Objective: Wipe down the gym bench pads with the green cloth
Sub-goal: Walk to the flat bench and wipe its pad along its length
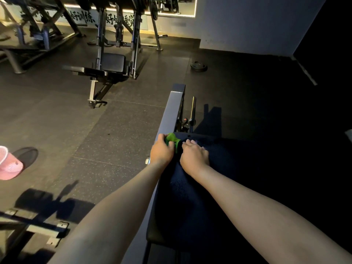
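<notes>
From the head camera, both bare forearms reach forward over a dark padded gym bench pad (190, 197) that runs away from the viewer, in deep shadow on its right side. The bunched green cloth (172, 140) sits at the far end of this pad, close to its left edge. The left hand (162, 150) grips the cloth's left part with curled fingers. The right hand (192, 158) lies just beside it, fingers bent down at the cloth's right end; whether it pinches the cloth or only touches it cannot be told. A grey square metal frame bar (172, 111) rises beyond the hands. On the speckled black rubber floor (114, 140) lie a round black weight plate (199, 66) far off and a pink perforated plastic basket (9, 165) at the left edge. Another machine with a black seat pad (113, 62) stands further back
</notes>
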Demonstrator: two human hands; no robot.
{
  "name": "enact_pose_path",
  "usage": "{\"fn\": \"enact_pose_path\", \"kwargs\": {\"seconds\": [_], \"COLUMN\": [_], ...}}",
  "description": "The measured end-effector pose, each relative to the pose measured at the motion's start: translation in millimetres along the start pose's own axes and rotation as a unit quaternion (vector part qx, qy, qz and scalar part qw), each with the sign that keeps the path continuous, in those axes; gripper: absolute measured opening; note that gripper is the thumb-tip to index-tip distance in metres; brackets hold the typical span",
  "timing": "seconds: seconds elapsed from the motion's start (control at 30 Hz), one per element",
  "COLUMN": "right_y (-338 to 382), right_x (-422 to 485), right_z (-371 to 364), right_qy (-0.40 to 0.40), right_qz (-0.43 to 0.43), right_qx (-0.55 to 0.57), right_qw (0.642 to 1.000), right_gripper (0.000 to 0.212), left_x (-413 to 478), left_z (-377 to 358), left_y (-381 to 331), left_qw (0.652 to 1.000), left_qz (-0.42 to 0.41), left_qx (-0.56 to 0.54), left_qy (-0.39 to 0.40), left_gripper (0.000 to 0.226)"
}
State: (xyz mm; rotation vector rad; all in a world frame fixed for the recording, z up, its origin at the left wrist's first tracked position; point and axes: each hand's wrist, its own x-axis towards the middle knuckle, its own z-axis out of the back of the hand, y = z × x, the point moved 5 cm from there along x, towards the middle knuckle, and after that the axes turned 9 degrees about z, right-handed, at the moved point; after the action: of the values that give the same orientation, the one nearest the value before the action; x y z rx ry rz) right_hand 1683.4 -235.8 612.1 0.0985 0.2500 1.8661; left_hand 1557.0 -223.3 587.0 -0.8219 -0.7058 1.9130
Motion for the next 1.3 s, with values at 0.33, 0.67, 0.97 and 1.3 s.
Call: {"fn": "enact_pose_path", "kwargs": {"seconds": [0.33, 0.67, 0.97, 1.3], "right_y": [1, -4, -5, -5], "right_x": [2, 6, 4, 0], "right_z": [-4, -8, -7, -11], "right_qy": [-0.004, 0.013, 0.014, 0.006], "right_qz": [0.008, 0.014, 0.023, 0.034], "right_qx": [-0.036, -0.025, -0.019, -0.032], "right_qw": [0.999, 0.999, 0.999, 0.999], "right_gripper": [0.04, 0.043, 0.044, 0.038], "left_x": [-26, 14, -26, -63], "left_z": [18, -14, 7, 24], "left_y": [27, -20, 13, 60], "left_qw": [1.0, 1.0, 0.998, 0.995], "left_qz": [0.017, -0.007, 0.012, 0.083], "left_qx": [0.018, -0.029, 0.034, 0.017], "left_qy": [-0.019, 0.006, -0.042, -0.059], "left_gripper": [0.02, 0.032, 0.02, 0.021]}}
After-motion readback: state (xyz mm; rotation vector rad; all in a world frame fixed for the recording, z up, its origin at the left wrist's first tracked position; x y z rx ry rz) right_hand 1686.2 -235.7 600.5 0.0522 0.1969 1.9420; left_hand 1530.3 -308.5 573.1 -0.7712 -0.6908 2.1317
